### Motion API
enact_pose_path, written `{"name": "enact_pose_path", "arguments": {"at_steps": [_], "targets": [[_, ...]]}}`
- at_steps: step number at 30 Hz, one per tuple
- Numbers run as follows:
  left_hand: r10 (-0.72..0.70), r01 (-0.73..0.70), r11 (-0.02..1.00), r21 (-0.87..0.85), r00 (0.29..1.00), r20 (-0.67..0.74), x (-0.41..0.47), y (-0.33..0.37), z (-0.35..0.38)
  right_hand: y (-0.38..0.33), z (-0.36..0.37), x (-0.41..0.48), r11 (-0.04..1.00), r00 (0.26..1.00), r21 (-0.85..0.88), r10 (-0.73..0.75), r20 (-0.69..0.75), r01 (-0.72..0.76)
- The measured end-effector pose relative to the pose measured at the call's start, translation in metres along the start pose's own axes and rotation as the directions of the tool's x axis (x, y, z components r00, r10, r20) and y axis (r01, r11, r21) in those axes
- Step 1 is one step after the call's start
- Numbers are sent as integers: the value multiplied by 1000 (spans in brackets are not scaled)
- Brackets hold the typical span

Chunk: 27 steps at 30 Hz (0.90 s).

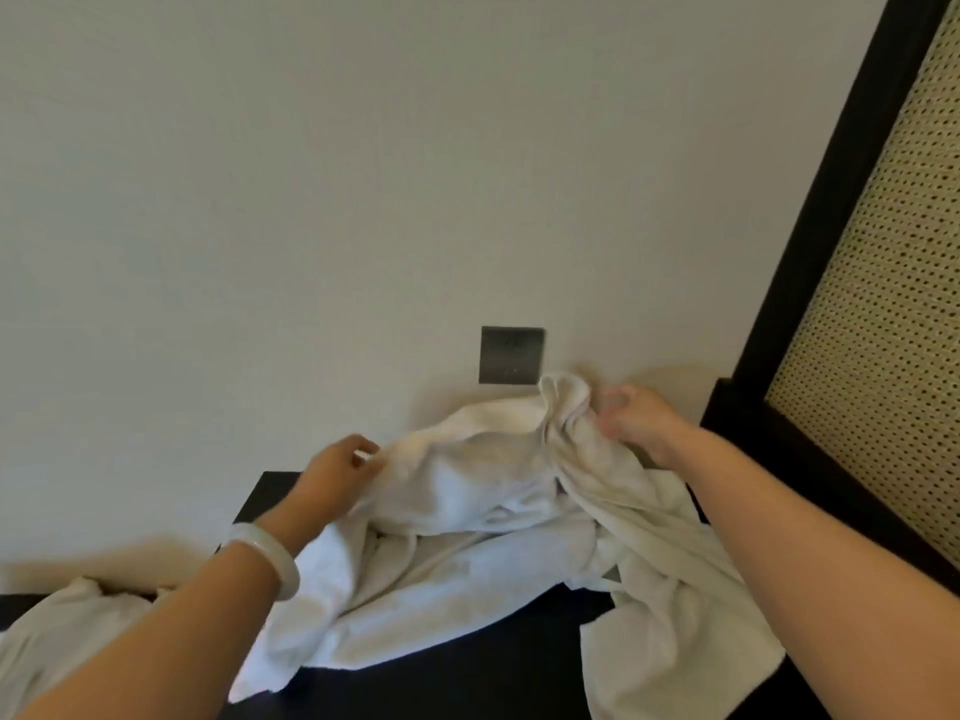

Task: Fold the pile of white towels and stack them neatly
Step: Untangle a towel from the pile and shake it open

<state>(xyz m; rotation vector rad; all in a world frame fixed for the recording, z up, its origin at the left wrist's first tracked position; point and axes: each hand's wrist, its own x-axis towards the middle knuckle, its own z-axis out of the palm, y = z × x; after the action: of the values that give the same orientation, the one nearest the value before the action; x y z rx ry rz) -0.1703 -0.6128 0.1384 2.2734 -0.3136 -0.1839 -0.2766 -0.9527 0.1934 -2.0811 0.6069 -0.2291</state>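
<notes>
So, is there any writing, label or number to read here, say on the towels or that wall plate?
No readable text.
The grey wall plate bears faint marks, too blurred to read.
The white towels, the bracelet and the woven panel show no writing.

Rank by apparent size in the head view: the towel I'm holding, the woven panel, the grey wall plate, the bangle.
1. towel, largest.
2. woven panel, though cropped by the frame edge.
3. grey wall plate and bangle look alike in size; the bangle is nearer the camera, so unranked.
</notes>
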Motion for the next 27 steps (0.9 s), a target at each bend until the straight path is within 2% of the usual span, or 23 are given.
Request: {"name": "enact_pose_path", "arguments": {"at_steps": [2,4,6,8,10,13,16,18,20,22,23,25,27], "targets": [[-73,66,995,69,992,106,-8,-24,20,32,7,-5,981,989,-183,93,117,-70],[-86,60,978,202,989,123,-19,-47,32,61,10,-15,923,964,-375,169,207,-81],[-66,28,936,351,993,97,-33,-65,40,89,6,-26,855,956,-512,209,204,-77],[-55,21,857,514,997,53,-51,-78,48,114,-3,-38,822,962,-561,226,155,-103],[-93,85,821,565,996,-15,-69,-89,56,136,-14,-43,805,967,-575,237,90,-143],[-208,218,868,447,976,-71,-83,-104,62,156,-25,-48,813,967,-551,252,41,-189],[-124,174,904,392,981,-149,-81,-108,60,163,-28,-50,806,967,-550,253,-11,-217],[-88,162,911,378,975,-205,-76,-99,50,168,-28,-50,839,958,-479,285,-20,-259],[-149,219,934,281,957,-250,-71,-88,33,169,-29,-50,837,934,-449,357,11,-314],[-188,248,949,194,940,-283,-66,-76,12,156,-33,-53,807,932,-519,359,52,-282],[-172,235,954,188,938,-301,-63,-68,0,146,-37,-52,803,951,-550,305,44,-231],[-108,170,972,162,935,-338,-60,-47,-22,113,-52,-52,781,989,-608,130,-67,-144],[-53,75,996,43,921,-387,-61,-16,-47,71,-67,-58,764,971,-640,-90,-223,-76]]}}
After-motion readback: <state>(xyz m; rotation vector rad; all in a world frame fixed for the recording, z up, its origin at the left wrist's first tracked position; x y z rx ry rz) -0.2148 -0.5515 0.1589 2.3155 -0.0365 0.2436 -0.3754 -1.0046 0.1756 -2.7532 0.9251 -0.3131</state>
